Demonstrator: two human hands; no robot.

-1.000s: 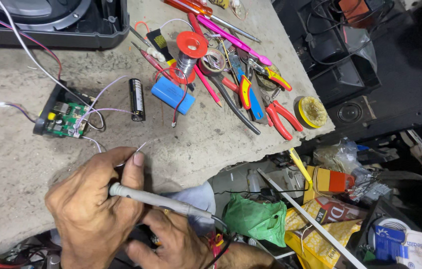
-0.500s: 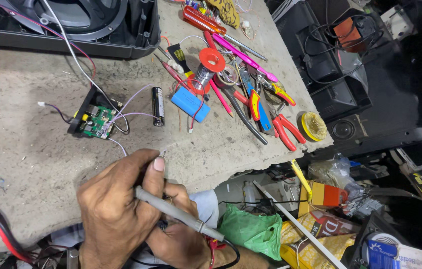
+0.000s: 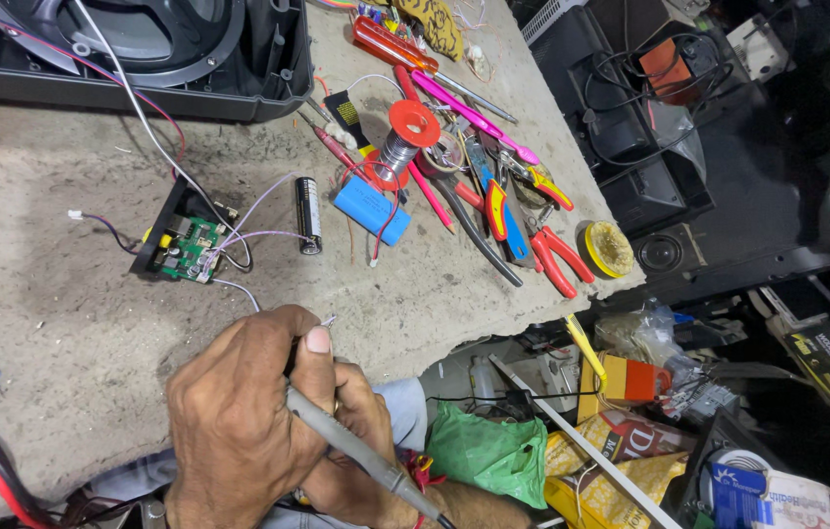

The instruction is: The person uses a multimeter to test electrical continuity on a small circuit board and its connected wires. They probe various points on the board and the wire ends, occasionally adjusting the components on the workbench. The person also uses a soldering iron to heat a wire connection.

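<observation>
The left hand (image 3: 239, 421) has its grip closed on a grey soldering iron (image 3: 356, 453) whose long axis runs diagonally, tip toward the desk's (image 3: 43, 392) far edge; whether the right hand's (image 3: 356, 460) grip is open or closed cannot be told.

A yellow and red carton (image 3: 631, 377) stands below the bench (image 3: 33, 323) edge. Beside it lies a crinkled yellow packet (image 3: 621, 460). A blue and white labelled tub (image 3: 763, 495) sits bottom right.

A rough grey concrete workbench (image 3: 62, 343) stands above a dim, cluttered floor (image 3: 787, 245).

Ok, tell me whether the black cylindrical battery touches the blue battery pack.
Apart. The head view shows bare bench between the black cylindrical battery and the blue battery pack.
</observation>
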